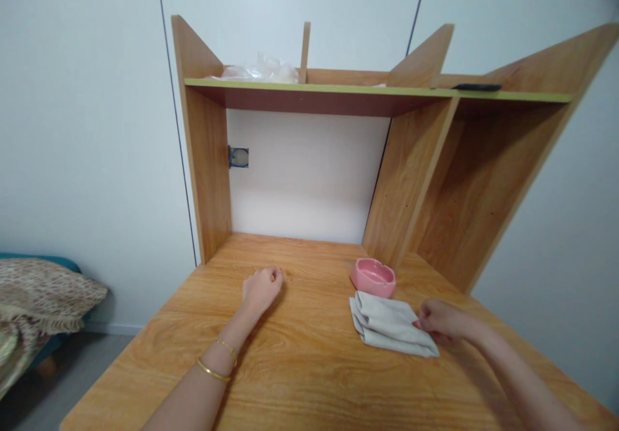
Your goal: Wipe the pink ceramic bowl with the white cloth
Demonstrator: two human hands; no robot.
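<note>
A folded pale grey cloth [389, 325] lies on the wooden desk [300, 379], right of the middle. Just behind it sits a pink angular bowl [373, 277], its near edge close to the cloth. My right hand [441, 319] is at the cloth's right edge, fingers closed in a pinch on it. Over on the left, my left hand [262, 287] rests on the desktop with its fingers curled in; whether anything is inside them is hidden. Two gold bracelets circle my left wrist.
A wooden shelf unit [300, 90] stands along the desk's back, with upright panels left and right. On its shelf lie a clear plastic bag [264, 70] and a flat black object [478, 87]. At far left, a patterned blanket [48, 289] covers blue furniture.
</note>
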